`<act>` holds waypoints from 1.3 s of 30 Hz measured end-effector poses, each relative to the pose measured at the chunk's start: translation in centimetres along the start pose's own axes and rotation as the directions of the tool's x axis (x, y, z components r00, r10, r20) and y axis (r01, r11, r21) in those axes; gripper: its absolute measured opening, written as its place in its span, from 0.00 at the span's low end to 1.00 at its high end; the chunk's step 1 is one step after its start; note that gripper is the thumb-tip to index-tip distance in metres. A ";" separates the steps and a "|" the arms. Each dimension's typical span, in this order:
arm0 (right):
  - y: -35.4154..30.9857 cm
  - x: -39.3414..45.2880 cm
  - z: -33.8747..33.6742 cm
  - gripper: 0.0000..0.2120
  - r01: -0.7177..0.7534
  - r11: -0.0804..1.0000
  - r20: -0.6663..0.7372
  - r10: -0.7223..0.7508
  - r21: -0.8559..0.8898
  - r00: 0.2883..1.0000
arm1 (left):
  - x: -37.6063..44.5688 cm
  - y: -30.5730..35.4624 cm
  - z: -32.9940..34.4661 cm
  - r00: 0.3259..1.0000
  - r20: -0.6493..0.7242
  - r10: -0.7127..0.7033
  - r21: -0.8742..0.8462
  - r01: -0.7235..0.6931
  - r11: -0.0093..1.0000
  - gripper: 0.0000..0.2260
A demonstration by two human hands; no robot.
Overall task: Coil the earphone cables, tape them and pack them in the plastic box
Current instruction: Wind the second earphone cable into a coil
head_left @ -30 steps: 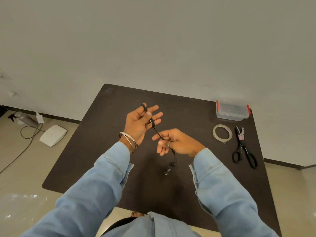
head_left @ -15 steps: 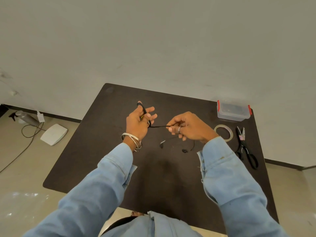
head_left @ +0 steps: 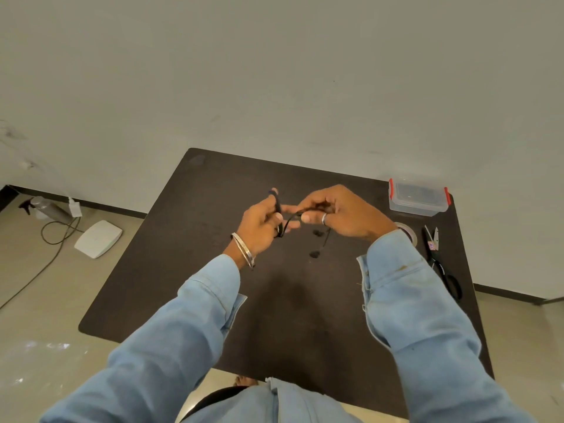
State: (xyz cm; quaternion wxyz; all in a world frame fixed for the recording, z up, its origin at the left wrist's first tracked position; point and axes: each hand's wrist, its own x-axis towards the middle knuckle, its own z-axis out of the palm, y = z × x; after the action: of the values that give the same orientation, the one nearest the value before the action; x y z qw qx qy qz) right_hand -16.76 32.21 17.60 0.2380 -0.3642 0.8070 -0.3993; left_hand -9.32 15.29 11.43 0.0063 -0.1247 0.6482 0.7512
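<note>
coiling step, mid-wrap. left hand (head_left: 259,227) fingers curled round the black earphone cable (head_left: 287,222) loops; right hand (head_left: 338,213) pinches the free run, left of the plastic box (head_left: 418,198). earbuds dangle below. next: finish the wraps, then grab the tape roll (head_left: 407,232) under the box.

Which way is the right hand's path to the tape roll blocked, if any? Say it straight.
Probably not blocked: the tape roll lies on the table just beside the right hand's wrist. But that hand is pinching the earphone cable, so it must let go first.
</note>
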 end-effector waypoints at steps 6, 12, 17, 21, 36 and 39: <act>0.4 0.5 -2.0 0.06 -0.005 0.996 -0.162 0.020 0.091 0.987 | -2.3 0.7 0.6 0.903 0.430 -0.018 0.043 -0.001 0.999 0.16; 0.9 0.2 -1.6 0.04 -0.002 0.969 -0.218 0.058 0.248 0.974 | -2.9 1.0 1.4 0.874 0.485 0.039 -0.157 0.043 0.987 0.19; 2.2 0.0 0.6 0.06 0.049 0.877 -0.266 0.091 0.478 0.960 | -2.6 1.0 2.0 0.902 0.415 0.120 -0.372 0.048 0.927 0.16; 2.5 -0.2 3.4 0.10 0.066 0.698 -0.243 0.159 0.714 0.957 | -2.0 1.1 1.8 0.926 0.347 0.149 -0.522 0.058 0.851 0.16; 0.8 0.3 6.6 0.15 -0.140 0.690 -0.123 0.317 0.710 0.940 | -1.2 0.5 1.2 0.994 0.086 0.069 -0.621 -0.001 0.784 0.17; 0.9 0.5 6.7 0.13 -0.136 0.709 -0.183 0.354 0.692 0.917 | -1.2 0.3 1.3 0.993 0.078 0.086 -0.620 -0.019 0.784 0.16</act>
State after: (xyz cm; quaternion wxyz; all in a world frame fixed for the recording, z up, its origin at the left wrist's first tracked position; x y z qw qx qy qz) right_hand -12.87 28.99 13.00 0.2772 -0.0778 0.6786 -0.6757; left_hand -8.48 16.70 12.14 -0.0226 -0.0634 0.3688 0.9271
